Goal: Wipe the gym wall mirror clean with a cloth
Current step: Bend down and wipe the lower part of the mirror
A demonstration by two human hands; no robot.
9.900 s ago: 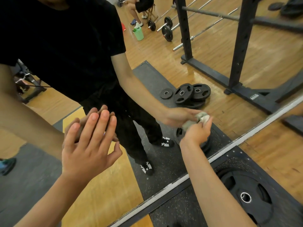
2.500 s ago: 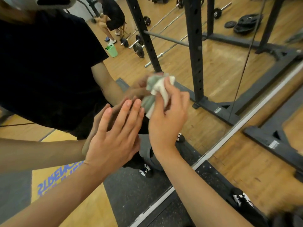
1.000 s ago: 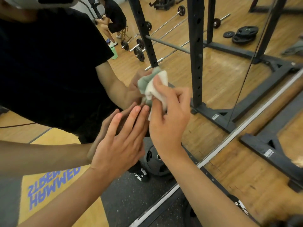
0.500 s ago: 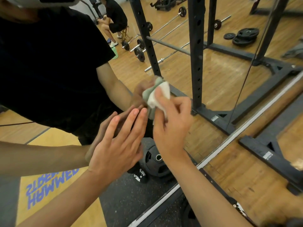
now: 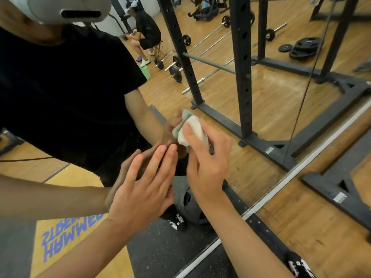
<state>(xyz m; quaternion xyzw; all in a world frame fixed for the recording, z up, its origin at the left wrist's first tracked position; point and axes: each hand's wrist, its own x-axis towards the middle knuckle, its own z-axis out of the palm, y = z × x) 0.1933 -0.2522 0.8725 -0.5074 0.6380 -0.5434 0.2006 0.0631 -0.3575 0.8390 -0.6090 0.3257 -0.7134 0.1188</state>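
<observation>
The left hand (image 5: 140, 189) lies flat on the mirror (image 5: 271, 109), just left of the right hand (image 5: 204, 163), which holds the cloth (image 5: 190, 127) against the glass. A rack base (image 5: 337, 195) sits on the floor to their right.

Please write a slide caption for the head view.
Right hand presses a bunched cloth to the gym mirror; left hand lies flat against it.

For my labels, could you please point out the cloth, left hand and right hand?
cloth (image 5: 193, 121), head view, white upper fold.
left hand (image 5: 140, 195), head view, back of hand.
right hand (image 5: 206, 169), head view, back of hand.
</observation>
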